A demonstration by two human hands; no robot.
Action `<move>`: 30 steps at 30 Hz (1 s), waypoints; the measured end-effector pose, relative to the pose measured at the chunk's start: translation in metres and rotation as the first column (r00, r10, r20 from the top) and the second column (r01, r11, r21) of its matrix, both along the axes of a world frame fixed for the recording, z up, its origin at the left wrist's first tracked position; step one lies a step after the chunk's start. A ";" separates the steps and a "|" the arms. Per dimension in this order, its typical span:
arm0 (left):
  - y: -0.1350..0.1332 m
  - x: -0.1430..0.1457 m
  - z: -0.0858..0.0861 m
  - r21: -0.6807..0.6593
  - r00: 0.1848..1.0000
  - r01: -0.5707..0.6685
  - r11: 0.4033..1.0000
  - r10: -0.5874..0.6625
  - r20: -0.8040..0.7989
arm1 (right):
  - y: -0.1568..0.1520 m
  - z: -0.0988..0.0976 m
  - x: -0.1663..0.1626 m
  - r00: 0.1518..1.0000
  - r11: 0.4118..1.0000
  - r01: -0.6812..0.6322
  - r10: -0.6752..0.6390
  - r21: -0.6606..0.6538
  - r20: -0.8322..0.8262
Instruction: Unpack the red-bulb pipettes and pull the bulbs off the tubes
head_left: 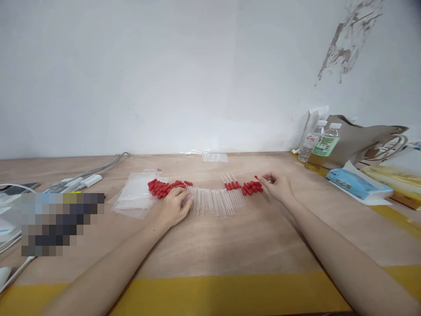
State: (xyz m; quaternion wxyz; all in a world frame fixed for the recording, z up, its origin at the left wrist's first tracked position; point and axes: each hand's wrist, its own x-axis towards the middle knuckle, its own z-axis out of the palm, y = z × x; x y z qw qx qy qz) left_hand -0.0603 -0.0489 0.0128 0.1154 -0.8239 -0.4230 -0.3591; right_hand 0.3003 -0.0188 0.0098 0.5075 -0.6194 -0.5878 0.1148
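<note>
My left hand [177, 206] rests at the left end of a row of thin clear tubes [217, 202], its fingers curled and thumb bent in. Whatever may be between those fingertips is hidden. Beside it lies a pile of red rubber bulbs [159, 188]. My right hand [276, 186] pinches a single red bulb [256, 177] between thumb and forefinger. Below that bulb is a second, smaller pile of red bulbs [252, 188]. Several clear droppers with red bulbs fitted [233, 185] lie side by side behind the row, their thin ends pointing toward the wall.
Clear plastic bags [136, 193] lie at left, another bag [215, 157] near the wall. Cables [108, 166] and a blurred patch [62, 224] are further left. At right stand two bottles [324, 145], a blue tissue pack [358, 183] and a grey-brown bag [365, 136].
</note>
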 end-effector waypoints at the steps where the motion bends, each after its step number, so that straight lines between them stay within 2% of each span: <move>1: -0.001 0.000 0.000 0.017 1.000 -0.002 1.000 0.002 0.007 | -0.002 0.001 -0.002 0.998 1.000 -0.008 0.008 0.006 0.065; 4: -0.004 0.001 0.002 0.030 0.999 -0.015 0.999 0.016 -0.029 | -0.006 0.002 -0.007 0.967 0.999 -0.015 0.004 0.043 0.254; 7: -0.009 0.003 0.006 0.028 0.995 -0.035 0.999 0.037 -0.089 | -0.007 0.001 -0.009 0.938 0.998 0.013 -0.031 0.053 0.345; 10: -0.011 0.004 0.009 0.042 0.992 -0.067 0.997 0.071 -0.103 | -0.005 0.000 -0.006 0.927 0.991 0.084 -0.114 0.100 0.356; 13: -0.012 0.005 0.011 0.058 0.992 -0.083 0.995 0.088 -0.096 | -0.003 0.001 -0.001 0.938 0.976 0.159 -0.196 0.148 0.288; 17: -0.011 0.006 0.012 0.059 0.992 -0.076 0.995 0.082 -0.095 | -0.006 0.011 -0.009 0.939 0.972 0.185 -0.218 0.147 0.264; 19: -0.011 0.006 0.011 0.064 0.992 -0.077 0.995 0.083 -0.096 | -0.005 0.021 -0.022 0.920 0.985 0.142 -0.167 0.095 0.355; 22: -0.011 0.006 0.011 0.068 0.991 -0.080 0.994 0.086 -0.101 | 0.005 0.037 -0.049 0.839 0.981 0.138 -0.042 -0.139 0.543; 27: -0.011 0.004 0.011 0.076 0.988 -0.100 0.992 0.107 -0.107 | 0.044 0.042 -0.078 0.865 0.936 0.191 -0.018 -0.295 0.501; 30: -0.009 0.004 0.010 0.080 0.988 -0.106 0.991 0.114 -0.104 | 0.063 0.037 -0.084 0.905 0.949 0.146 -0.014 -0.280 0.425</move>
